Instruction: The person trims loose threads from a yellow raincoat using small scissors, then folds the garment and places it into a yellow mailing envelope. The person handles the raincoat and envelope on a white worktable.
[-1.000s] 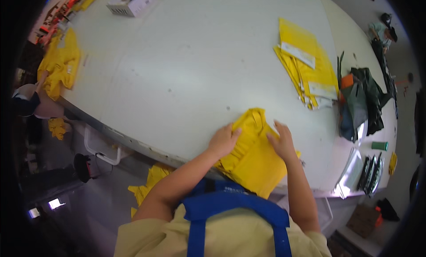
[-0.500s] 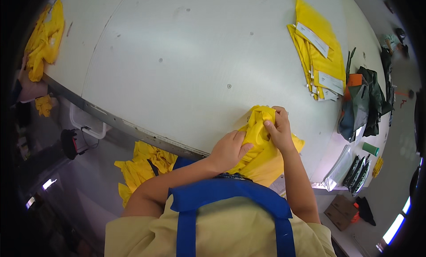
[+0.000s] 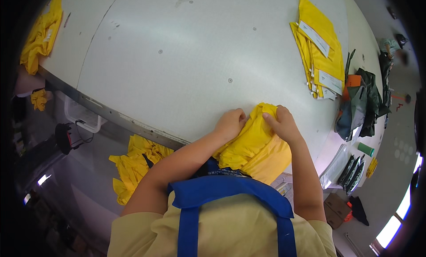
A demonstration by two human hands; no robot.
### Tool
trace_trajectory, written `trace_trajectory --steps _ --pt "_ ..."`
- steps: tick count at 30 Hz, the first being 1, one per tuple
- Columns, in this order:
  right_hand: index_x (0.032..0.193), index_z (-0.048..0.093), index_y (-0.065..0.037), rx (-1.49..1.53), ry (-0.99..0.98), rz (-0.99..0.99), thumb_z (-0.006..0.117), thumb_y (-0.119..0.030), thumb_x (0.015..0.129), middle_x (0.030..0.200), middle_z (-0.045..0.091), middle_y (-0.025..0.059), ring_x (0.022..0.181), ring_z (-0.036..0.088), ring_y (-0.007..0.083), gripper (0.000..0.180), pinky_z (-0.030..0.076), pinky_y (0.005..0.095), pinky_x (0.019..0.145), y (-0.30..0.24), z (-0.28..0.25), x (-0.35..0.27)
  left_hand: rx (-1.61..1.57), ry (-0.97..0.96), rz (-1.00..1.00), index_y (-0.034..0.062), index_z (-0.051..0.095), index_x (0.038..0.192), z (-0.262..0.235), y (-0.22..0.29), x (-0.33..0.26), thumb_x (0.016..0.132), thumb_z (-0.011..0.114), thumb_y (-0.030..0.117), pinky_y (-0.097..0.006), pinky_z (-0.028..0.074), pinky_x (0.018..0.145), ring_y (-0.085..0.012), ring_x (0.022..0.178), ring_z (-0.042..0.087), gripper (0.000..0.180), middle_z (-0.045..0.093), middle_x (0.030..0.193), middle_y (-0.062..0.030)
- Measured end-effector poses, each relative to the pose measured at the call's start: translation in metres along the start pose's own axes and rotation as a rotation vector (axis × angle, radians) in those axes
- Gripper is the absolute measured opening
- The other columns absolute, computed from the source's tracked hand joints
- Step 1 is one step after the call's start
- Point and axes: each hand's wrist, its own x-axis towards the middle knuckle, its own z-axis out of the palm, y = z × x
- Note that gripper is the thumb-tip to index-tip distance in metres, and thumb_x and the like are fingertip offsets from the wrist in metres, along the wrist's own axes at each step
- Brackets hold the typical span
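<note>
Both hands are on the yellow garment (image 3: 253, 144) at the near edge of the white worktop (image 3: 186, 57). The left hand (image 3: 230, 124) is curled into a loose fist, knuckles up, pressing on the cloth's left side. The right hand (image 3: 284, 124) is clamped over the bunched top fold, fingers (image 3: 271, 118) hooked into the fabric. The garment lies half on the worktop, half hanging over the edge toward the person's chest, where blue apron straps (image 3: 230, 199) cross a pale yellow shirt. Far right on the worktop sits a stack of flat yellow packets (image 3: 320, 53) with white labels, and just beyond it a heap of dark green bags (image 3: 361, 102). Below the worktop edge, to the person's left, a pile of loose yellow cloth (image 3: 133, 164) lies low down. More yellow fabric (image 3: 41, 35) is heaped at the worktop's far left corner.
</note>
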Motion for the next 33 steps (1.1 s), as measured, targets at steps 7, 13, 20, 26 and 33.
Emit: trace_trajectory --steps 7,13,20,26,33 --pt "0.107 0.056 0.007 0.189 -0.017 -0.025 0.061 -0.039 0.086 0.099 0.056 0.0261 0.098 0.051 0.0384 0.051 0.042 0.0412 0.087 -0.003 -0.009 -0.019 0.172 0.156 0.269 0.0063 0.061 0.085 -0.001 0.018 -0.018 0.081 0.059 0.011 -0.044 0.046 0.067 -0.0376 0.077 0.057 0.007 0.059 0.077 -0.0152" --pt "0.112 0.055 0.005 0.390 -0.086 0.012 0.062 -0.037 0.085 0.107 0.054 0.0204 0.103 0.052 0.0309 0.050 0.043 0.0376 0.089 0.013 -0.003 -0.021 -0.082 -0.094 0.018 0.0059 0.061 0.095 -0.004 0.026 -0.023 0.089 0.052 0.014 -0.035 0.048 0.073 -0.0291 0.082 0.060 0.013 0.064 0.088 -0.0142" --pt "0.111 0.055 0.003 0.554 -0.086 -0.058 0.070 -0.035 0.078 0.106 0.056 0.0137 0.099 0.055 0.0199 0.052 0.045 0.0323 0.086 0.015 -0.001 -0.019 -0.705 -0.373 -0.263 -0.0010 0.062 0.108 -0.001 0.016 -0.014 0.091 0.049 0.010 -0.028 0.047 0.074 -0.0151 0.081 0.058 0.025 0.064 0.091 -0.0074" --pt "0.112 0.056 0.003 0.651 -0.275 0.030 0.071 -0.032 0.075 0.098 0.060 0.0078 0.089 0.057 0.0156 0.053 0.047 0.0291 0.080 0.016 -0.005 -0.026 -0.189 -0.738 -0.131 0.0042 0.062 0.116 0.002 0.016 0.008 0.089 0.051 0.018 -0.032 0.047 0.081 -0.0190 0.091 0.061 0.032 0.065 0.106 -0.0114" --pt "0.111 0.057 0.004 0.678 -0.247 0.064 0.071 -0.030 0.078 0.094 0.062 0.0066 0.085 0.056 0.0134 0.049 0.047 0.0285 0.078 0.009 -0.011 -0.041 0.448 -0.770 0.052 0.0113 0.059 0.120 -0.006 0.057 0.010 0.085 0.058 0.035 -0.038 0.047 0.084 -0.0312 0.105 0.060 0.042 0.062 0.117 -0.0148"
